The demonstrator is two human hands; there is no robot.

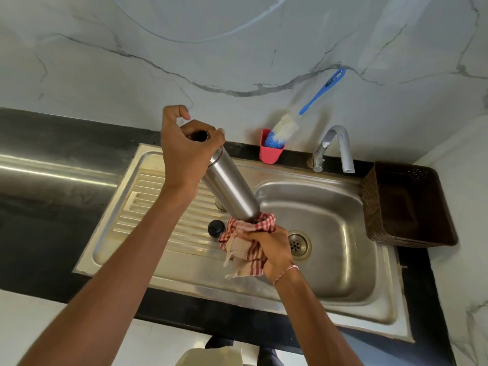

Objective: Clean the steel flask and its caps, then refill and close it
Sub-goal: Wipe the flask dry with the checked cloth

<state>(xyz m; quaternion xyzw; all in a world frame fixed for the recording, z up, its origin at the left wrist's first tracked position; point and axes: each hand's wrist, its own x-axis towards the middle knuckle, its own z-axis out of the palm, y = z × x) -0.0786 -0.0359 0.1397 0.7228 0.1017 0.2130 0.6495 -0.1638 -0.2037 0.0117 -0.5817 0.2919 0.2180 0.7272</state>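
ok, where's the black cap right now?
Head view: the black cap sits on the sink's ribbed drainboard, left of the basin, right beside the red checked cloth wrapped round the base of the flask.

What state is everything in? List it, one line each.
steel flask: uncapped, tilted, base in the checked cloth.
left hand: grips the flask's mouth end.
right hand: holds the cloth round the flask's base.
black cap: off, lying on the drainboard.
tap: no water running.
bottle brush: standing in the red holder.
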